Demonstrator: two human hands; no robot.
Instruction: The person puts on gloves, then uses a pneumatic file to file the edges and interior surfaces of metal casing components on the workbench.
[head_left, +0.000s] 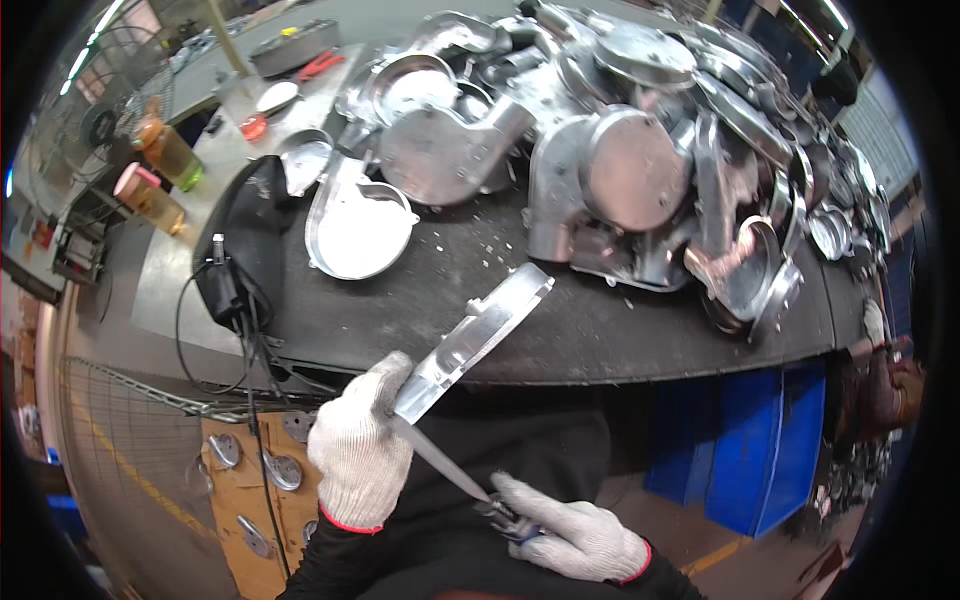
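My left hand point(362, 452), in a white knit glove with a red cuff edge, grips the lower end of a silver metal casting point(474, 342). The casting is held edge-on and slants up to the right in front of the bench. In my right hand point(580, 537), gloved alike, is the dark handle of a flat file point(446, 466). Its grey blade runs up and left, and the tip meets the casting's lower end beside my left hand. Whether the tip presses on the edge or passes behind it, I cannot tell.
A heap of round metal housings point(635, 170) covers the far side of the dark bench point(430, 325). Bottles point(165, 152), a black cable point(250, 340) and red-handled pliers point(320, 65) are at left. Blue bins point(755, 455) stand below right; cardboard point(240, 510) with metal parts lies lower left.
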